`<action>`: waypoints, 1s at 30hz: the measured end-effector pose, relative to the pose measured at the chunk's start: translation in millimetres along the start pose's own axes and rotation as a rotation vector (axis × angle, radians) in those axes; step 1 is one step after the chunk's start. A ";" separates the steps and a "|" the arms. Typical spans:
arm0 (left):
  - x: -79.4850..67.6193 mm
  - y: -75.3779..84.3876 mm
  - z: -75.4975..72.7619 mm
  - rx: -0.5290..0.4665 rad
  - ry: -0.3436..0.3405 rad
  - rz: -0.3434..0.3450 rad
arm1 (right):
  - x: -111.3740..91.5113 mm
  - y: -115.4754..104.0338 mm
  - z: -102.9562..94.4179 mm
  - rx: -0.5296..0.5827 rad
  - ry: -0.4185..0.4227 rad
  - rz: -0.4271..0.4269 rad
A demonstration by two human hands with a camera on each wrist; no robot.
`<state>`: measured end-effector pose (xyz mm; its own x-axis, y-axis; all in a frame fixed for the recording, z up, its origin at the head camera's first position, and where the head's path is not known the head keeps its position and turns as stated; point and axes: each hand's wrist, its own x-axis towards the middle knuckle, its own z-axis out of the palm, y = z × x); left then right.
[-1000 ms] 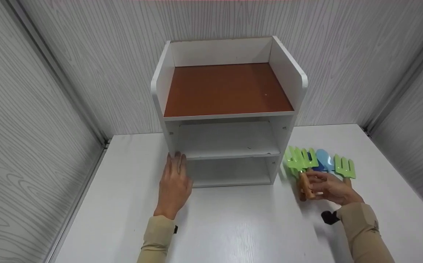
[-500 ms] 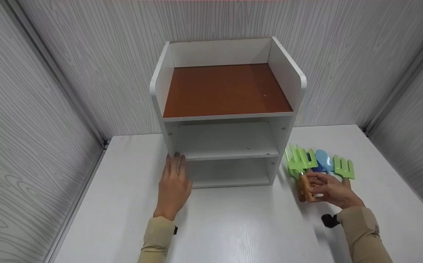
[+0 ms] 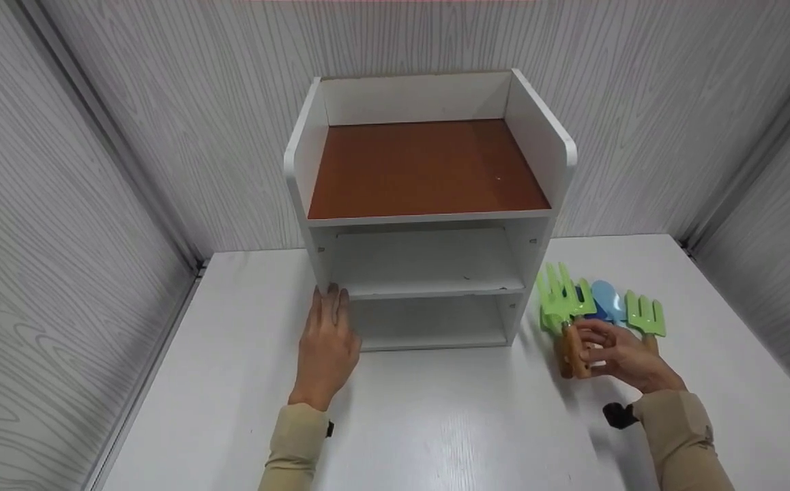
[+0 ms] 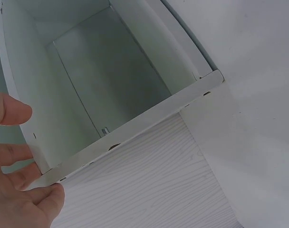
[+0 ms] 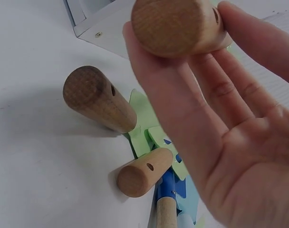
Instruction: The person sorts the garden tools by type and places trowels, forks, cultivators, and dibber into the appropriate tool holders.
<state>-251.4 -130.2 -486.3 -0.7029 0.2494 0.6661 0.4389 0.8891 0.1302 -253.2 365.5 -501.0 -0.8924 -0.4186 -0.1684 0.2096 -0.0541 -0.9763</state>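
In the head view, my right hand [image 3: 630, 358] pinches the wooden handle [image 3: 576, 354] of a green garden fork [image 3: 557, 307] between thumb and fingers. Its tines point away, toward the back wall. The right wrist view shows the round end of that handle [image 5: 168, 28] raised above the other tools. Behind it lie another green fork, a light blue shovel [image 3: 606, 300], a dark blue tool and a green three-pronged rake [image 3: 645, 314]. My left hand [image 3: 327, 351] rests with extended fingers against the lower left front edge of the white shelf unit [image 3: 429, 218]; its thumb stands apart from the panel.
The shelf unit has a brown top board [image 3: 429, 167] with raised sides and two compartments below. More wooden handles [image 5: 101, 99] lie on the white table [image 3: 436, 423] beside its right side. Grey wood-grain walls [image 3: 95, 170] enclose the table at back and sides.
The held fork has tilted, so its tines show longer and reach farther up in the head view. The left hand stays in place at the shelf edge.
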 end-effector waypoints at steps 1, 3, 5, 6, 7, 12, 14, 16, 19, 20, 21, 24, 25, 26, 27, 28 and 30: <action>-0.1 -0.1 0.3 -0.002 -0.001 0.001 | 0.3 0.0 0.2 -0.005 -0.003 -0.012; -0.2 -0.4 0.7 -0.006 0.002 0.001 | 0.6 0.2 0.5 -0.019 -0.005 -0.034; -0.1 -0.3 0.9 -0.006 0.005 0.004 | 0.3 0.7 1.0 -0.034 -0.003 -0.049; -0.1 -0.3 0.9 -0.007 0.008 0.005 | 0.5 1.3 1.1 -0.038 -0.005 -0.058; 0.0 -0.1 0.6 -0.007 0.010 0.006 | 0.5 1.9 1.2 -0.042 -0.006 -0.065; 0.6 0.7 -1.3 -0.022 0.008 -0.001 | 0.3 3.6 1.5 -0.058 -0.005 -0.090; 0.8 0.9 -1.9 -0.029 0.000 -0.008 | 0.5 3.5 1.2 -0.062 -0.010 -0.097; 0.8 1.2 -2.4 -0.032 -0.009 -0.014 | 0.5 2.9 1.4 -0.059 -0.011 -0.098; 0.7 1.4 -2.6 -0.032 -0.014 -0.017 | 0.4 1.2 1.8 -0.061 -0.014 -0.104; 0.7 1.5 -2.7 -0.032 -0.015 -0.016 | 0.1 0.7 2.2 -0.059 -0.008 -0.104; 0.8 1.4 -2.7 -0.032 -0.014 -0.016 | 0.0 0.3 2.6 -0.059 -0.006 -0.105; 0.7 1.3 -2.4 -0.028 -0.014 -0.015 | -0.1 0.0 3.4 -0.066 0.003 -0.116; 0.8 1.2 -2.3 -0.025 -0.016 -0.015 | -0.1 0.0 3.6 -0.070 0.002 -0.122; 0.6 1.2 -2.1 -0.023 -0.017 -0.015 | 0.0 0.3 3.5 -0.072 0.001 -0.129; 0.6 1.2 -1.9 -0.022 -0.018 -0.016 | 0.2 0.5 3.5 -0.076 -0.002 -0.138; 0.3 1.2 -1.6 -0.021 -0.018 -0.017 | 0.4 0.8 3.3 -0.077 -0.007 -0.148; 0.2 1.2 -1.3 -0.024 -0.016 -0.017 | 0.6 1.2 2.8 -0.079 -0.019 -0.168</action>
<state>-250.3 -129.7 -485.1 -0.7194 0.2404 0.6517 0.4400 0.8837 0.1597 -252.3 362.7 -501.8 -0.9042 -0.4272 -0.0001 0.0253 -0.0533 -0.9983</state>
